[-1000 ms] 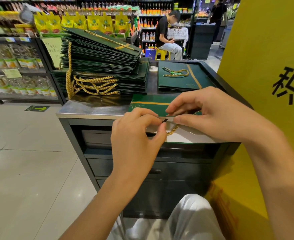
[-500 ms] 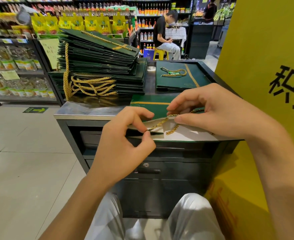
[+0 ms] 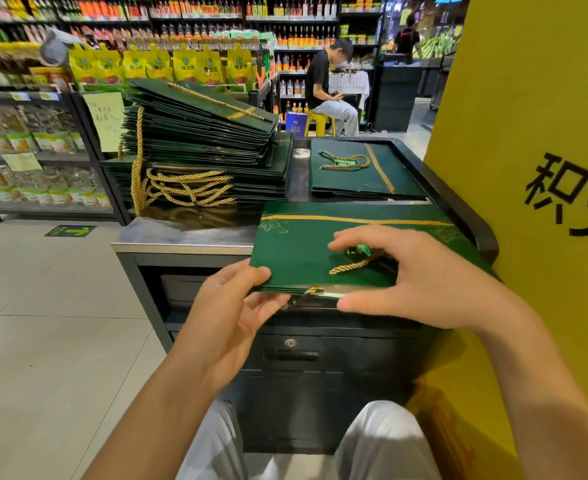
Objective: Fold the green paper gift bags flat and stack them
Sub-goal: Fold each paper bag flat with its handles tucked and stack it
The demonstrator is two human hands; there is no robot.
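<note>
1. A green paper gift bag (image 3: pixel 306 247) lies flat on the near edge of the worktop (image 3: pixel 181 233), and its near side juts out past that edge. It appears to be fully collapsed, so the folding of this one is judged to be done or nearly done.
2. Its near left corner is pinched by the left hand (image 3: pixel 230 306), thumb on top and fingers underneath.
3. The bag is gripped by the right hand (image 3: pixel 420 275), with the fingers spread over its upper face and the thumb along the near edge. A gold cord handle (image 3: pixel 348 268) and a green tag (image 3: pixel 358 251) are partly covered by those fingers.
4. A tall stack (image 3: pixel 202 143) of folded bags stands at the left rear. A low stack (image 3: pixel 372 174) lies at the right rear, with a handle and tag on top.
5. This bag is not yet placed on either stack. Which stack is meant for it cannot be told.
6. No unfolded bags are seen, so how many remain cannot be judged.
7. The bag's right end is hidden by the right wrist and a yellow panel (image 3: pixel 527 116). The layers at its near edge are hard to make out.
</note>
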